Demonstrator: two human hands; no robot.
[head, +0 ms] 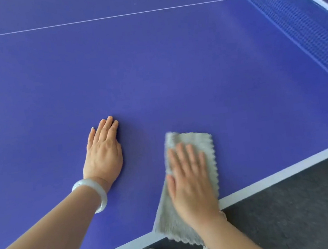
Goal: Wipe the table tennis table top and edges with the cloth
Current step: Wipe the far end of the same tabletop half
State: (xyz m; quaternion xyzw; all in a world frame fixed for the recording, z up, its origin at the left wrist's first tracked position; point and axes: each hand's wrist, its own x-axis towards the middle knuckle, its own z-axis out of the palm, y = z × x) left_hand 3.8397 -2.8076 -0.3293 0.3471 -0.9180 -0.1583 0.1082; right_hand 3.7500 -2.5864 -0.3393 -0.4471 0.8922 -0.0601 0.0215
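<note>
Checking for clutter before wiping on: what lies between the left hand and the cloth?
Nothing: only bare blue table top separates the left hand from the cloth, per the head view.

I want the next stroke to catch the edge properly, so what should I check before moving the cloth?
1. The right hand lies flat on the cloth: ok.
2. The cloth overhangs the white edge stripe: ok.
3. The left hand lies flat on the table top, apart from the cloth: ok.
4. The net is well away from the cloth: ok.
5. The cloth is damp and clean enough: cannot tell.
</note>
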